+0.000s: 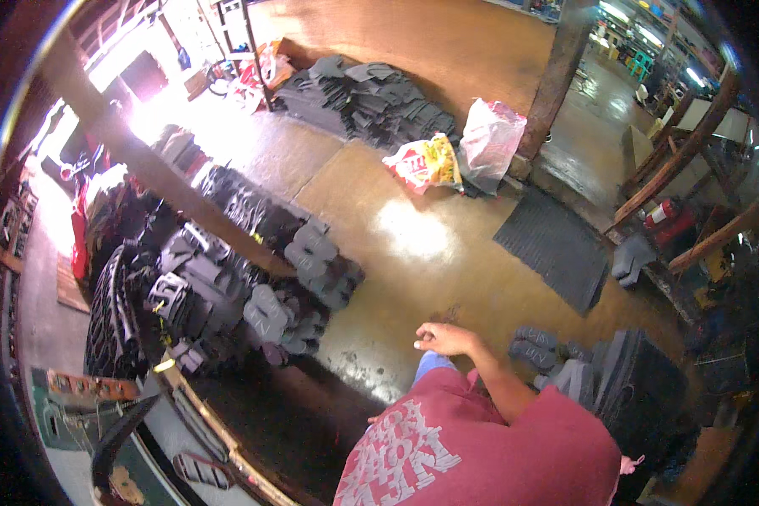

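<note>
Maroon shirt cloth (pixel 497 447) of the person fills the lower part of the head view, with the right hand (pixel 447 339) held out in front over the floor (pixel 346 181). Its fingers curl loosely and the grip looks released, with nothing visible in it. Only a sliver of the left hand (pixel 372 419) seems to show at the shirt's edge, so whether it holds anything cannot be told.

Dark grey sole-shaped pieces (pixel 534 347) lie near the right forearm, apparently apart from it, beside upright dark slabs (pixel 620 363). To the left, past a slanting wooden post (pixel 164 173), stand crowded stacks of similar pieces (pixel 270 314); farther off are a loose heap (pixel 371 97), a yellow-and-white sack (pixel 430 164) and a pale bag (pixel 491 139).

An elbow swinging wide could knock the slabs or the pieces beside them. The uneven stacks (some look carelessly squared) could slide if brushed by a leg. A foot could also catch on the edge of the ribbed mat (pixel 557 244), should it curl.
</note>
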The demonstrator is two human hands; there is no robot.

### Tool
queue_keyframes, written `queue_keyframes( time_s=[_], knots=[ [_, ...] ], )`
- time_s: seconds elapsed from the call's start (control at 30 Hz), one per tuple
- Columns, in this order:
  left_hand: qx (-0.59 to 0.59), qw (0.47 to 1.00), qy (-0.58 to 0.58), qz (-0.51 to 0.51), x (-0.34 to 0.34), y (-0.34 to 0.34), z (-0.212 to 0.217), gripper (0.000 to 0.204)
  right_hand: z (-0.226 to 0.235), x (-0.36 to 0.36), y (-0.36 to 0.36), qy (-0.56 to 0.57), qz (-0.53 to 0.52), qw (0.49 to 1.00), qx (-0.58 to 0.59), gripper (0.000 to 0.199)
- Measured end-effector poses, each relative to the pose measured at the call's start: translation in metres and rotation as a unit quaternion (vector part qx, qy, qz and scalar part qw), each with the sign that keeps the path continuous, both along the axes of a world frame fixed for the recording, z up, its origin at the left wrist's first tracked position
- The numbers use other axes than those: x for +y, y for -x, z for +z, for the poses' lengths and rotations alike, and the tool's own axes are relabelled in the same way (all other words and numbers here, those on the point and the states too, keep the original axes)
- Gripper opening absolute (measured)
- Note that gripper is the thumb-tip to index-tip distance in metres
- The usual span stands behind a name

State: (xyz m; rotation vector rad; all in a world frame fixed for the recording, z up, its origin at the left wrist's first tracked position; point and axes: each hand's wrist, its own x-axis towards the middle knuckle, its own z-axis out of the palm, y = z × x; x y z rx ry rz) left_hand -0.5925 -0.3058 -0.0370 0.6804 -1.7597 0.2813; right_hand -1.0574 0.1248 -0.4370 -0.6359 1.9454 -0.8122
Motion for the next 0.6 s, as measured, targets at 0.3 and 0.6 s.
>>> queue_keyframes(
  time_s=[0.3, 0.6],
  knots=[
    [-0.566, 0.733, -0.321, -0.199, 0.036, 0.345, -0.35, 0.025, -0.018, 0.116, 0.162, -0.14, -0.096, 0.973, 0.158, 0.06],
    [-0.905, 0.147, -0.396, -0.047, 0.126, 0.526, -0.596, 0.059, -0.082, 0.218, 0.23, -0.111, -0.326, 0.938, 0.047, 0.053]
  ],
)
